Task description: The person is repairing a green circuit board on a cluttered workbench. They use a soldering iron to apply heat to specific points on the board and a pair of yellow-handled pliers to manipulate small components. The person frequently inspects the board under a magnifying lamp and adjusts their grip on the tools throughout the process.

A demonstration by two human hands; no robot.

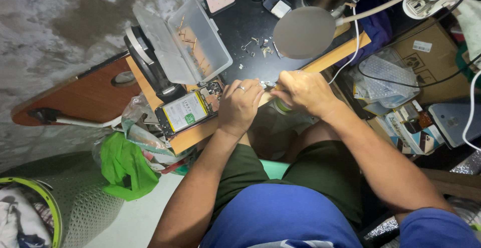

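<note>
Small silvery metal part (264, 84) pinched between both hands at the dark bench (250, 22) edge. Left hand (239, 105) and right hand (300, 91) fingers closed around it. Step looks like fine fitting work; steady grip needed. Opened phone with exposed battery (188, 111) lies just left; clear plastic parts box (183, 42) behind.

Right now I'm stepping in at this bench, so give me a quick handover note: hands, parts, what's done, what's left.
Left hand and right hand meet at the desk edge, pinching a small metal part; its detail is too small to tell.
Opened phone lies left of the hands, back off, battery showing.
Loose screws lie on the black mat; clear box is open.
Phone not yet closed.
</note>
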